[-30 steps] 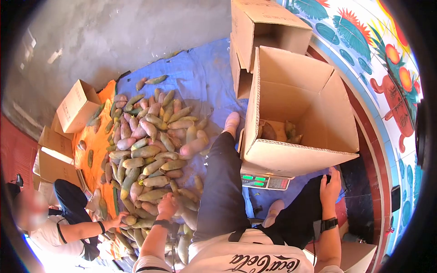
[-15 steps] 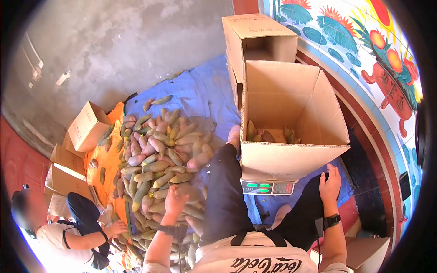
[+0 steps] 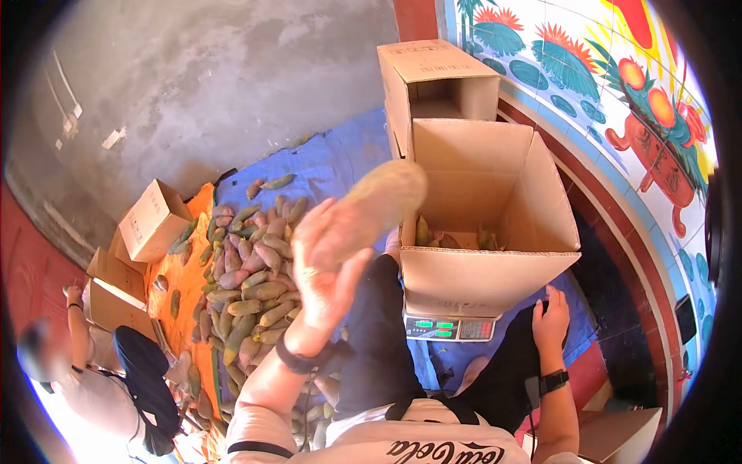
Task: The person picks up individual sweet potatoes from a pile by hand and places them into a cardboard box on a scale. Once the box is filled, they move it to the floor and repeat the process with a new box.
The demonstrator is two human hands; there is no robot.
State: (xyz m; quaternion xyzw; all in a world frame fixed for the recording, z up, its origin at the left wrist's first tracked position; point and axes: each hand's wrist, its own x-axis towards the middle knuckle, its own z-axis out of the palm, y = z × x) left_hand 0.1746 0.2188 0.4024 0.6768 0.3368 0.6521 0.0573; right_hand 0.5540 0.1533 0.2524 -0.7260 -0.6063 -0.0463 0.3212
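My left hand [image 3: 323,278] is raised between the pile and the big cardboard box, wrapped round a long green-and-pink radish-like vegetable [image 3: 386,193]. Motion blurs the vegetable, and its far end overlaps the box's left edge in view. Inside the open cardboard box [image 3: 491,282] several similar vegetables [image 3: 487,238] lie on the bottom. That box stands on a digital scale [image 3: 452,328] with lit green displays. My right hand [image 3: 551,315] rests on my right knee, fingers stretched out and holding nothing.
A large heap of vegetables [image 3: 255,290] covers the blue tarp [image 3: 332,158] on my left. Another cardboard box [image 3: 440,66] stands behind the big one. At left, a co-worker [image 3: 104,402] sits beside smaller boxes [image 3: 151,220] and an orange sheet [image 3: 193,271].
My left hand has risen from the heap toward the box, now with a vegetable in it. My right hand stays on the knee. The co-worker's arm has moved to the smaller boxes.
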